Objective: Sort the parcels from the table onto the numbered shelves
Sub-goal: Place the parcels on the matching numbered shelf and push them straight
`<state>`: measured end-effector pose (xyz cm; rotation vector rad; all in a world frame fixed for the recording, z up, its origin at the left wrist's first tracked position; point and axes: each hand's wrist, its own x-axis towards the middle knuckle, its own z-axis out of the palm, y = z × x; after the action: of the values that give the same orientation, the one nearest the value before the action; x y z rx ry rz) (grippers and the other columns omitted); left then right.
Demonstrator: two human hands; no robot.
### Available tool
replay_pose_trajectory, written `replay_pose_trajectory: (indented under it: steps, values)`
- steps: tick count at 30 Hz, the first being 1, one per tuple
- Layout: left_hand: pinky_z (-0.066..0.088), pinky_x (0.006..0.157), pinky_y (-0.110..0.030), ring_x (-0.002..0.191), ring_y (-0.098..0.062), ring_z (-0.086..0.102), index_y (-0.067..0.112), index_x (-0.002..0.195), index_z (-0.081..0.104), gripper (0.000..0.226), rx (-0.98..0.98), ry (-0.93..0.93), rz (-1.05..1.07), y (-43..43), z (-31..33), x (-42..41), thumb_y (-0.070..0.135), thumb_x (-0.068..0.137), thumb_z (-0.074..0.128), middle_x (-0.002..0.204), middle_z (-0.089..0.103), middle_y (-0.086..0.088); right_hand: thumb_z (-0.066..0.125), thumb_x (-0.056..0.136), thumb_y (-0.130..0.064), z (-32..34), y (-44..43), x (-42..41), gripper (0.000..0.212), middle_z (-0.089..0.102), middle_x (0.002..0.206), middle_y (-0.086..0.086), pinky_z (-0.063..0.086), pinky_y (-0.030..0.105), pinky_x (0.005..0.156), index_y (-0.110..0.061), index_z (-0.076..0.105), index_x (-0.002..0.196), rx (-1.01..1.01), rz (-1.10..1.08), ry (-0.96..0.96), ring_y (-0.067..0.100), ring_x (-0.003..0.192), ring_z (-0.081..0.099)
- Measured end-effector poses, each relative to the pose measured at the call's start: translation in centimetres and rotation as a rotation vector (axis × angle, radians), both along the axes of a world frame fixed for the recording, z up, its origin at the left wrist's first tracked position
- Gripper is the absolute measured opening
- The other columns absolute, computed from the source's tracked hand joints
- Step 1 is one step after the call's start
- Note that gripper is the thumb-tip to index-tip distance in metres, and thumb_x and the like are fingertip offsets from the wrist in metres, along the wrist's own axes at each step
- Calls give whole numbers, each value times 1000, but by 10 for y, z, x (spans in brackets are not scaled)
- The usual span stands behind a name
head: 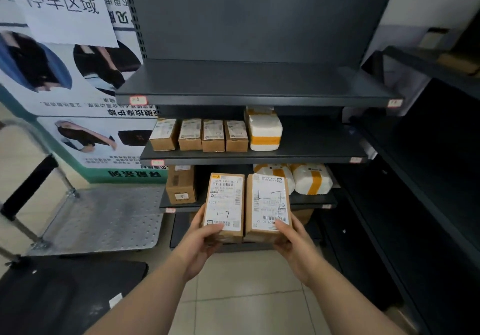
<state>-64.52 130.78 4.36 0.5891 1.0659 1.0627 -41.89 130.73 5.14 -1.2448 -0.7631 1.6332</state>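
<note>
Parcels, two of them, are held side by side in front of the shelving unit (259,23), labels up. The left parcel (224,202) is gripped at its near end by the left hand (201,241), thumb on the label; the right parcel (267,202) is gripped the same way by the right hand (291,241). The two boxes are touching along their long edges.

The carrying step is judged to be over and the placing step in hand. Handwritten marks are seen on both labels; the left one seems to read "1-7", the right one is harder to make out. Small red-edged tags are fixed to the shelf fronts, but their numbers cannot be read. For the next move, each mark must be matched to a tag, and a free stretch of shelf must be found.

The top shelf (246,82) is seen to carry nothing. On the second shelf (311,147) four brown boxes (200,136) are stood in a row at the left, with a white foam parcel (265,132) banded in orange just beside them; the right half is bare. On the third shelf (311,201) a brown carton (180,184) is stood at the left and two white wrapped parcels (296,178) are laid at the right, partly hidden behind the held boxes. A lower shelf is mostly hidden.
</note>
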Motion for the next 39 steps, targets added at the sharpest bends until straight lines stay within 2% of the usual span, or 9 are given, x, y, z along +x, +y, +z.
replay_pose_trajectory:
  steps: [3,8,14,17,20,24,29,34,39]
  values:
    - [43,104,-51,112,-28,63,39,133,47,75,-7,0,-65,25,-3,-2,9,68,71,115,71,-3,70,74,-25,-1,10,-2,67,70,116,0,45,41,102,-26,46,137,-8,-61,6,17,110,64]
    - [46,99,-50,112,-29,63,37,138,44,79,-49,-31,-152,60,-9,18,8,70,71,117,70,-5,69,74,-29,-2,31,18,68,69,118,1,45,39,100,-24,46,137,-13,-165,-18,17,111,63]
    - [46,102,-50,112,-26,63,39,135,45,72,-26,-20,-225,123,-7,60,8,75,70,118,69,-2,69,72,-36,-8,80,54,67,68,120,-1,38,46,108,-26,50,135,-2,-233,-29,19,117,59]
    - [51,92,-46,112,-26,64,37,137,44,74,-15,-36,-232,162,-6,87,10,73,70,119,69,-4,67,73,-38,-7,120,81,65,69,118,-3,39,46,107,-26,51,134,18,-234,-51,19,116,60]
    - [53,86,-44,111,-27,64,36,138,43,74,-31,-67,-218,200,-4,119,10,74,70,118,69,-5,69,70,-45,-2,162,114,66,68,118,-6,39,46,107,-31,52,132,22,-218,-110,17,116,59]
    - [47,97,-46,114,-28,61,33,136,44,74,-73,-64,-197,242,-7,169,12,72,73,116,70,-4,71,63,-52,4,216,162,72,69,113,-7,40,46,106,-30,53,129,-16,-239,-180,15,111,61]
    - [43,104,-46,116,-31,59,20,139,43,82,-189,-105,-115,288,-22,223,17,66,79,121,66,-12,69,78,-39,-1,277,215,60,68,112,-1,47,33,90,-20,51,132,-33,-195,-209,12,100,64]
    - [40,109,-45,113,-30,62,15,136,45,71,-244,-121,-45,305,-32,250,20,72,75,120,67,-14,68,84,-38,-23,307,241,54,68,111,3,44,42,102,-18,51,131,-140,-154,-208,17,103,64]
    - [40,109,-44,112,-27,64,7,140,39,71,-245,-125,87,311,-44,251,19,79,73,120,67,-16,65,73,-55,-31,320,239,80,63,123,6,40,44,107,-16,41,138,-124,-151,-183,20,113,59]
